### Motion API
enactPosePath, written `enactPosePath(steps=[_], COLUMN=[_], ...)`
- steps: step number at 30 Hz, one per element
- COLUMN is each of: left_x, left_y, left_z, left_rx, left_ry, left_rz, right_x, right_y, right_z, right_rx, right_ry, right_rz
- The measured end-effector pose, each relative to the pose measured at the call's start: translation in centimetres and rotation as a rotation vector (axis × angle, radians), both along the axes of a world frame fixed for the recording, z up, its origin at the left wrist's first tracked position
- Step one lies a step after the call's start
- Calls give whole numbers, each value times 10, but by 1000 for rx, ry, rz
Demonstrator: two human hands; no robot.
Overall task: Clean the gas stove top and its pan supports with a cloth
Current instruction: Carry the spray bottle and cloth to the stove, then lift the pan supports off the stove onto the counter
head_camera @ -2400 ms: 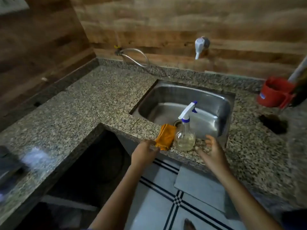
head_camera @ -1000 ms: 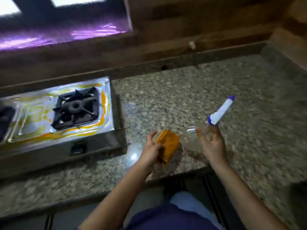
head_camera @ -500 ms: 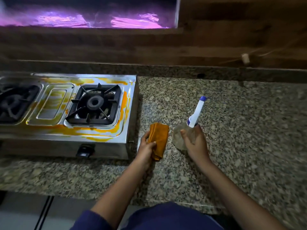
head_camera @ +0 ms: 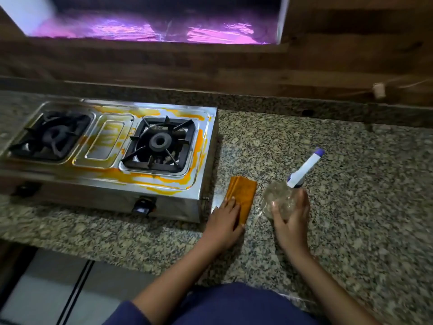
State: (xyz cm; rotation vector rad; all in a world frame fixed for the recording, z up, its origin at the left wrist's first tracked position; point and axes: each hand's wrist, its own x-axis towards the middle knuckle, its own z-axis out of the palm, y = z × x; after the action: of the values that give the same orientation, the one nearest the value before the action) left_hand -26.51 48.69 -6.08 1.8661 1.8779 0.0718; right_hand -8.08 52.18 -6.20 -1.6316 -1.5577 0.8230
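- Head view: left hand point(head_camera: 226, 218) lies on the near left part of the orange cloth point(head_camera: 244, 194), fingers fairly straight and flat on it, not curled round it
- cloth is folded and flat on the granite countertop point(head_camera: 339, 188), just beside the right end of the stove point(head_camera: 112, 195)
- right hand point(head_camera: 291, 225) is wrapped round the clear spray bottle point(head_camera: 280, 200), fingers and thumb curled on its body
- bottle is tilted, with its white-and-blue nozzle point(head_camera: 305, 168) pointing up and right; cannot tell if the base touches the counter
- bottle contents: liquid level unreadable through the glare
- cloth and bottle are near each other but apart
- stove's right side wall stands between the cloth and the stained top
- stove is steel with two burners; orange smears round the right burner, the middle panel and the front lip
- right pan support point(head_camera: 185, 133), black, sits over its burner; left pan support point(head_camera: 50, 137) is blurred
- black knob point(head_camera: 143, 206) on the front face
- wood-panel wall point(head_camera: 351, 55) behind, with a small pale plug point(head_camera: 379, 90) on it
- tiled floor point(head_camera: 46, 289) lower left
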Motion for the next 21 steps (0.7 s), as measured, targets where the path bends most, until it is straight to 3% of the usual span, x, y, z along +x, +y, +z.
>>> enactPosePath(steps=[5,9,12,17,21], left_x=[-9,-41,-97,-234,-330], left_y=[-6,-24,-36,-66,-99], left_z=[13,48,79,90,64], left_rx=[2,201,413,699,750], left_ry=[-83,-385,-498,-335,-142], left_rz=[-88,-243,-325,-218,-165], right_x=[-14,-43,-90,-205,-282], right_y=[-26,-51,-76,-64,-28], right_z=[2,-1,4,48,72], right_rx=[-44,-12,103,316,432], right_ry=[32,98,94,-22,-161], right_rz=[-140,-463,-456,-194,-124])
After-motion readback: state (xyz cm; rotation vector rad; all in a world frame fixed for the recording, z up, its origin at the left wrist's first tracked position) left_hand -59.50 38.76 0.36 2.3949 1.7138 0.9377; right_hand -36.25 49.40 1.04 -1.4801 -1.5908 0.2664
